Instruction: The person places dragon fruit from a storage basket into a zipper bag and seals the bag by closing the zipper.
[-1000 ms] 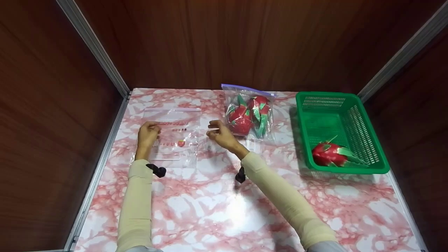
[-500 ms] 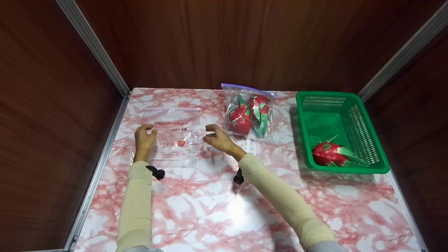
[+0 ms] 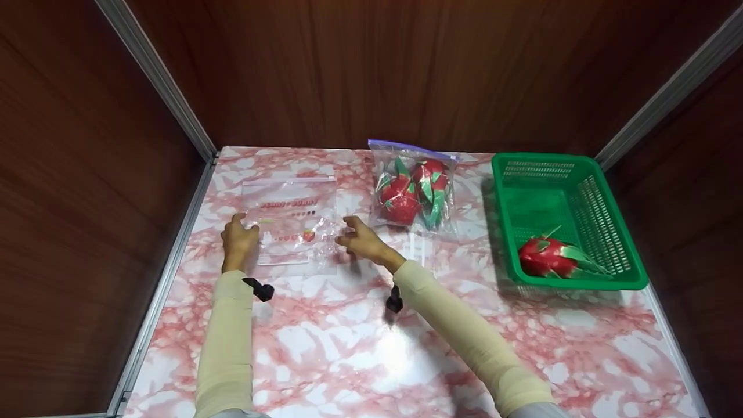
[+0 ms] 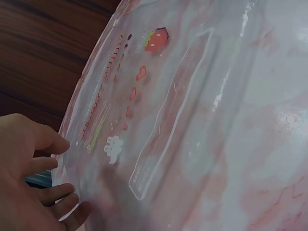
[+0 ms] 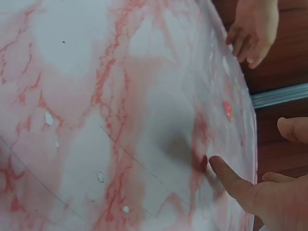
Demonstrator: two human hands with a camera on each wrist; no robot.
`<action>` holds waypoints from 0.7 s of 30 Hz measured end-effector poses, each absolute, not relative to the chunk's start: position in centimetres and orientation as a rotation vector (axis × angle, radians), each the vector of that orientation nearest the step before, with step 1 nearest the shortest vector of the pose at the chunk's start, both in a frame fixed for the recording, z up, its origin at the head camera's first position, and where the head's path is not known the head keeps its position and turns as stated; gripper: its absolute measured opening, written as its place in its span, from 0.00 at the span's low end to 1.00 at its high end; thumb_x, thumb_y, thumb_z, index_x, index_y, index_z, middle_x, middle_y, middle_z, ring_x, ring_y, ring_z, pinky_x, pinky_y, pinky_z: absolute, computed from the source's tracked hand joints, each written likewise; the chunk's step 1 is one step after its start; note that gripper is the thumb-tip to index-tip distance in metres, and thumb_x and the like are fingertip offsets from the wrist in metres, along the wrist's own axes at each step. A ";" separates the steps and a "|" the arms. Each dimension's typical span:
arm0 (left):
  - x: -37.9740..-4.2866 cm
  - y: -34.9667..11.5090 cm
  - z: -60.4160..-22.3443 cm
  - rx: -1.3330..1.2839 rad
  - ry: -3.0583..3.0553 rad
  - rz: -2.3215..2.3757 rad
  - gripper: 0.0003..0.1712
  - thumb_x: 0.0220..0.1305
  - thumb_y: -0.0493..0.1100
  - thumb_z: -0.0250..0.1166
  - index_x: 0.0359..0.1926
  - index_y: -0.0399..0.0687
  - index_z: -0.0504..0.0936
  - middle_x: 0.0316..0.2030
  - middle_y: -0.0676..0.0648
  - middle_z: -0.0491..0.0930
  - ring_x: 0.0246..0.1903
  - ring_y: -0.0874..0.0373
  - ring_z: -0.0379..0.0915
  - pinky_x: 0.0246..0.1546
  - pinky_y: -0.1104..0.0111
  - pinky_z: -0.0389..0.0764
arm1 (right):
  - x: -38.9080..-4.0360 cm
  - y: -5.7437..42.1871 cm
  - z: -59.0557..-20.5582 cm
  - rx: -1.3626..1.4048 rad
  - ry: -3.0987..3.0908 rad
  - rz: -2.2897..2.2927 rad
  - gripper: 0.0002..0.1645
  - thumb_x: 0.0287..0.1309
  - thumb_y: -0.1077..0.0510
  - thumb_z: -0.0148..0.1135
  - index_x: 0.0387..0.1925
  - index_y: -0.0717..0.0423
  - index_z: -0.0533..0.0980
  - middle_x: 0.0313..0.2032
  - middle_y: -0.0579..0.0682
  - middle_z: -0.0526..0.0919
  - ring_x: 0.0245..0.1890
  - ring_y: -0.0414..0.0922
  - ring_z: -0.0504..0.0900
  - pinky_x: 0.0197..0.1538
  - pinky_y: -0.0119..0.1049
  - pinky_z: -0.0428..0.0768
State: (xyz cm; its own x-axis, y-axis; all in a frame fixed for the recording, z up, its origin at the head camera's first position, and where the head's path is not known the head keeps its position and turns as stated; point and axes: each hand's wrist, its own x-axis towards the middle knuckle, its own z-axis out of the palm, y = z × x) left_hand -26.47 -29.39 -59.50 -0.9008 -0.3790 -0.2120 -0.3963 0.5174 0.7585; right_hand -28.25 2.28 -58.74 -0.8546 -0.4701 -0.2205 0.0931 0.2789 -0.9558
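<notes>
And the hands drop back a touch: both the left hand [image 3: 239,239] and the right hand [image 3: 368,242] sit lower over the work than a second ago, nearer the person, and the flat bag [image 3: 284,194] has slid slightly to the right, its strawberry print [image 3: 309,235] going with it. It lies on the tabletop [image 3: 325,342] between the two hands, zip edge away from the person, looking unfilled. The left grip is loose, fingers parted at the bag's left edge, nothing pinched; whether a fingertip grazes the plastic, I can't tell. Over on the right, that grip is empty too, the index finger [image 5: 231,178] reaching down toward the tabletop beside the bag, contact again unclear. So what does that little shift mean? My reading: it's a matter of placing and smoothing the flat bag, with no fruit in play for it yet. Just to its right, the filled bag [image 3: 412,148] with the purple zip hasn't budged, two dragon fruits [image 3: 400,203] inside. Further right, well apart from both hands, the green basket [image 3: 580,283] keeps its single red fruit [image 3: 544,258], lying toward the near end, leaves pointing right, untouched by either hand.
</notes>
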 end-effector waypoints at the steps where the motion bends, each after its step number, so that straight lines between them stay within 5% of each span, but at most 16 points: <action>1: -26.4 -29.4 -59.6 -0.703 2.722 1.342 0.35 0.74 0.44 0.53 0.79 0.40 0.63 0.75 0.28 0.64 0.75 0.28 0.55 0.77 0.38 0.63 | -28.2 2.3 -58.9 -0.332 2.085 -1.612 0.43 0.71 0.60 0.62 0.78 0.71 0.55 0.78 0.73 0.59 0.73 0.66 0.72 0.61 0.49 0.88; 7: -26.1 -29.1 -60.0 -0.744 2.765 1.336 0.32 0.71 0.43 0.55 0.74 0.38 0.71 0.69 0.30 0.73 0.71 0.30 0.62 0.73 0.39 0.67 | -28.1 2.1 -59.4 -0.273 2.072 -1.648 0.41 0.70 0.63 0.62 0.76 0.72 0.57 0.73 0.73 0.65 0.65 0.61 0.79 0.58 0.49 0.91; 14: -26.3 -29.1 -60.2 -0.770 2.786 1.400 0.31 0.70 0.40 0.55 0.71 0.31 0.72 0.63 0.27 0.72 0.66 0.29 0.68 0.72 0.44 0.69 | -28.0 2.4 -59.7 -0.202 2.087 -1.655 0.37 0.72 0.63 0.62 0.75 0.70 0.59 0.71 0.71 0.69 0.41 0.49 0.82 0.46 0.45 0.93; 21: -26.5 -29.2 -60.6 -0.783 2.683 1.507 0.31 0.76 0.42 0.51 0.72 0.25 0.66 0.64 0.24 0.74 0.67 0.32 0.72 0.74 0.47 0.72 | -28.1 2.4 -59.8 -0.209 2.213 -1.604 0.30 0.73 0.66 0.60 0.71 0.72 0.64 0.51 0.60 0.83 0.31 0.41 0.79 0.33 0.30 0.84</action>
